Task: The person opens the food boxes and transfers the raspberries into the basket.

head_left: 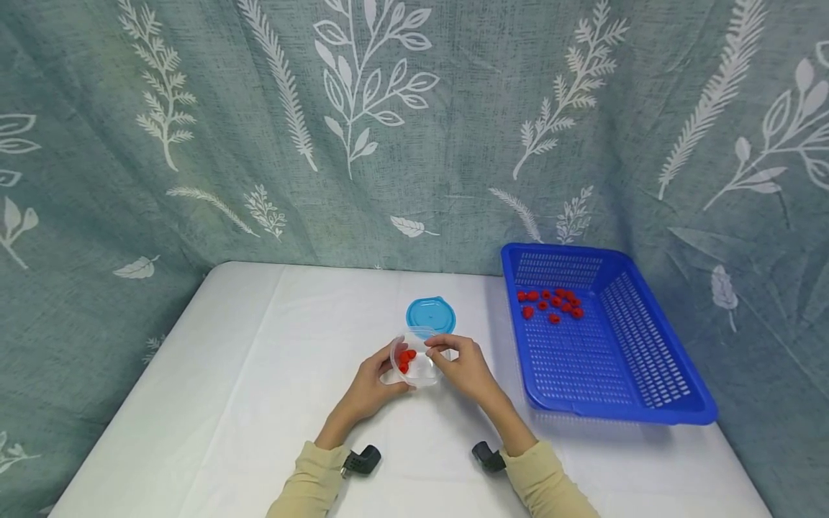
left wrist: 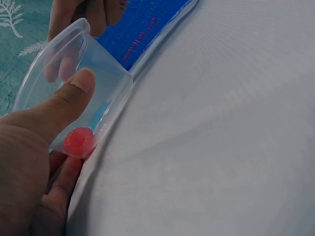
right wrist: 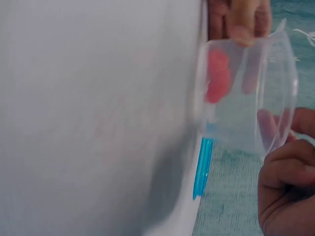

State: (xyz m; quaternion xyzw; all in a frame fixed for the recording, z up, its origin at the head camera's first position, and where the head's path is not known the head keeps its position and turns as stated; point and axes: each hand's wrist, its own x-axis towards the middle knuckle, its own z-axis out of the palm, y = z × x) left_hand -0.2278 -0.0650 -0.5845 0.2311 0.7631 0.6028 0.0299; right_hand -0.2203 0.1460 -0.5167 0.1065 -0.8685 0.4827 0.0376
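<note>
My left hand (head_left: 369, 388) grips a clear plastic tub (head_left: 424, 370) by its side, thumb on the near wall and fingers round the far side. Red raspberries (head_left: 406, 357) lie at the left of the tub's bottom; one raspberry (left wrist: 78, 141) shows through the wall in the left wrist view. At the mouth of the tub, my right hand (head_left: 468, 367) has its fingertips just inside the rim, bent, with nothing visible between them. Its other fingers curl toward the palm in the right wrist view. Behind the tub lies a round blue lid (head_left: 430, 313), partly covered by it.
A blue perforated basket (head_left: 622, 360) stands on the right of the white-covered table (head_left: 259, 417), with several raspberries (head_left: 555, 301) toward its back left. A green leaf-patterned cloth (head_left: 453, 180) hangs behind and at both sides.
</note>
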